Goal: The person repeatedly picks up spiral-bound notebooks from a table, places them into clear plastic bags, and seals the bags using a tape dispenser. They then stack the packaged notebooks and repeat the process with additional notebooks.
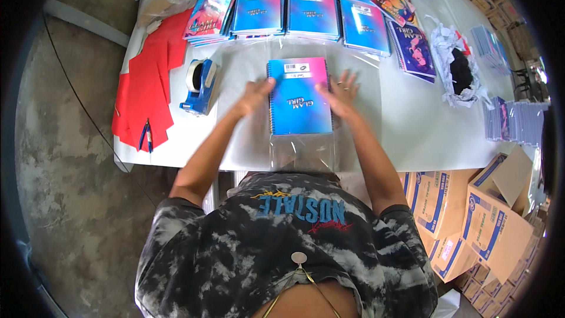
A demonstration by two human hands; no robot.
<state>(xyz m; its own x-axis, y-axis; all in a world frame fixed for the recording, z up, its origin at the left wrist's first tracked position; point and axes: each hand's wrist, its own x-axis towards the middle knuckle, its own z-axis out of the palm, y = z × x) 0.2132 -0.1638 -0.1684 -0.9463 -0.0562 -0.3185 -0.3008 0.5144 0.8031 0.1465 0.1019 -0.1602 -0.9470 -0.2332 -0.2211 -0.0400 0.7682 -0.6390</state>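
A spiral notebook [301,91] with a blue-to-pink cover lies on the table in front of me, its spiral along the left side. Under it, a sheet of clear plastic [300,154] reaches toward the table's near edge. My left hand [254,98] is at the notebook's upper left edge, fingers stretched toward it and slightly blurred. On the opposite side, my right hand [341,95] has its fingers spread, with the thumb at the cover's right edge. Neither hand is wrapped round the notebook.
A blue tape dispenser [200,86], red sheets [150,76] and pens [146,135] are on the left. Stacked notebooks [313,15] line the far side. Right of them are crumpled plastic [456,70] and more stacks [515,121]. Cardboard boxes [465,218] stand below the table's right side.
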